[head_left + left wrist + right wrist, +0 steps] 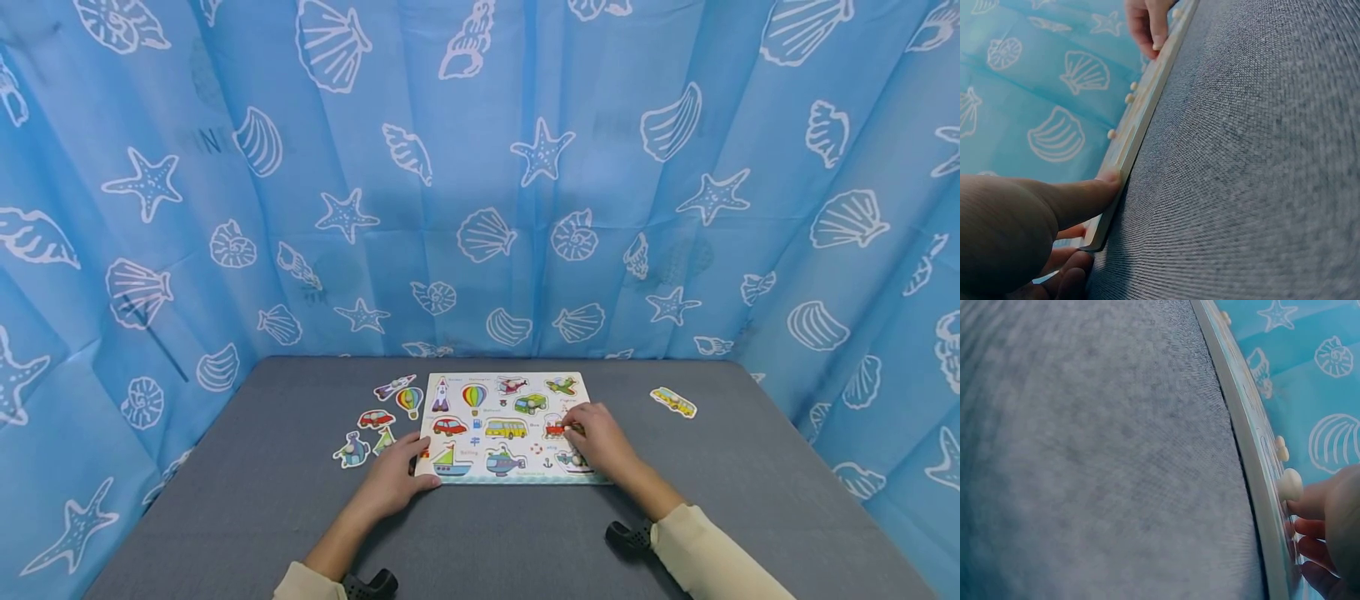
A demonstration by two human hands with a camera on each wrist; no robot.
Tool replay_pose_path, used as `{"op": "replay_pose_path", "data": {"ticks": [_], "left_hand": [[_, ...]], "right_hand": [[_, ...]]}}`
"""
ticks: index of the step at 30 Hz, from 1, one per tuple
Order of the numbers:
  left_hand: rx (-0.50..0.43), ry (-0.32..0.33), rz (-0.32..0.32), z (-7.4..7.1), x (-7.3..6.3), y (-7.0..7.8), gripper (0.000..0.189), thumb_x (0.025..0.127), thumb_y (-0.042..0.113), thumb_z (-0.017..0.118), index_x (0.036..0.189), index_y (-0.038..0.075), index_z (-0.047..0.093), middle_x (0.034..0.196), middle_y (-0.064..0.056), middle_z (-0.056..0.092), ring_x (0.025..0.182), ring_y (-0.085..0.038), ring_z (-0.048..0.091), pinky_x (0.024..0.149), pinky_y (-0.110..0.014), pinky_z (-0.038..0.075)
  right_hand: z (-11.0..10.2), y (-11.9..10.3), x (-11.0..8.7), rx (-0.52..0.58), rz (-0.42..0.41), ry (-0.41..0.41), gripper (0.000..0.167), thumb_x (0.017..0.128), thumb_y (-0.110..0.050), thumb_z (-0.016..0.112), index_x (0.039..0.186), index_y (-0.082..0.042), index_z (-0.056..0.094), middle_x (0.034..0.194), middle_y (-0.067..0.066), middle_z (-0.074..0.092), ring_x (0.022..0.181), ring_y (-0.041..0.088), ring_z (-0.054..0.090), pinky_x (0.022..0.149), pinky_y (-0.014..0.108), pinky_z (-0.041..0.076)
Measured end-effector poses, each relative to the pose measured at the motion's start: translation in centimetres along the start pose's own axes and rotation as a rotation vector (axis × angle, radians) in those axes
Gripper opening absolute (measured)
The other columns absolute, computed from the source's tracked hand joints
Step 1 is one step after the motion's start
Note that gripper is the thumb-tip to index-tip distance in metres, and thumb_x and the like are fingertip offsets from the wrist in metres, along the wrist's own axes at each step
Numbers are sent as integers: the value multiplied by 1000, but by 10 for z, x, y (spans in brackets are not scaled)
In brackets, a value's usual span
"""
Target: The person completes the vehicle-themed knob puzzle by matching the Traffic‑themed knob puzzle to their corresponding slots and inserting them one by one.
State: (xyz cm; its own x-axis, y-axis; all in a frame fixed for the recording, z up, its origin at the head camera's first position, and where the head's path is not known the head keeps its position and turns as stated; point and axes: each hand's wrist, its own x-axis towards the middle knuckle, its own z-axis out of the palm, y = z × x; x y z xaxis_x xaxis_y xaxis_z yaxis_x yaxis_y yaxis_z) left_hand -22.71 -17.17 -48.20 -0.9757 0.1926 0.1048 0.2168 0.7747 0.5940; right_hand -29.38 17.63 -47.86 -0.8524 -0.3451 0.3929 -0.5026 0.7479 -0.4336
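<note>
A white puzzle board (517, 446) printed with colourful vehicles lies flat on the grey table. My left hand (393, 479) grips its front left corner; in the left wrist view the thumb (1088, 199) presses on the board and the other fingers curl around the corner. My right hand (603, 437) is over the board's right side, its fingertips pinching at the red train piece (553, 427). Fingers partly hide that piece, and its knob is not plain. A ship piece (573, 461) sits just in front of the right hand, its round knob (1290, 485) visible in the right wrist view.
Left of the board lie loose pieces: a rocket (393, 386), a balloon (409, 402), a red car (376, 419), a sailboat (384, 440) and a blue-grey piece (352, 450). A yellow bus piece (673, 402) lies at the right. A blue shell-patterned curtain (480, 183) hangs behind the table.
</note>
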Motion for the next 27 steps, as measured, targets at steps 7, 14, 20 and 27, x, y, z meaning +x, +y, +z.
{"op": "replay_pose_path", "data": {"ticks": [7, 14, 20, 27], "left_hand": [[-9, 0, -3, 0, 1, 0, 66, 81, 25, 80, 137, 1, 54, 140, -19, 48, 127, -39, 44, 101, -55, 36], [-7, -3, -6, -1, 1, 1, 66, 81, 25, 80, 137, 1, 54, 140, -18, 48, 127, -39, 45, 101, -56, 36], [-10, -6, -2, -1, 1, -1, 66, 81, 25, 80, 137, 1, 54, 140, -18, 48, 128, -39, 44, 101, -55, 35], [-17, -7, 9, -1, 0, 0, 67, 80, 26, 81, 136, 0, 55, 139, -19, 49, 127, -40, 44, 100, -56, 36]], "right_hand": [[-4, 1, 0, -18, -13, -41, 8, 85, -3, 72, 92, -8, 71, 99, 7, 66, 95, 29, 56, 83, 47, 45], [-11, 0, 1, -6, 11, -102, 14, 83, -7, 74, 97, -8, 71, 102, 7, 66, 99, 29, 58, 86, 48, 45], [-14, 1, -1, 18, 50, -105, 17, 82, -7, 76, 98, -8, 70, 106, 7, 65, 103, 30, 58, 88, 49, 45], [-17, 4, -4, 3, 74, -84, 20, 82, -10, 77, 101, -6, 70, 100, 5, 66, 98, 28, 60, 85, 48, 46]]}}
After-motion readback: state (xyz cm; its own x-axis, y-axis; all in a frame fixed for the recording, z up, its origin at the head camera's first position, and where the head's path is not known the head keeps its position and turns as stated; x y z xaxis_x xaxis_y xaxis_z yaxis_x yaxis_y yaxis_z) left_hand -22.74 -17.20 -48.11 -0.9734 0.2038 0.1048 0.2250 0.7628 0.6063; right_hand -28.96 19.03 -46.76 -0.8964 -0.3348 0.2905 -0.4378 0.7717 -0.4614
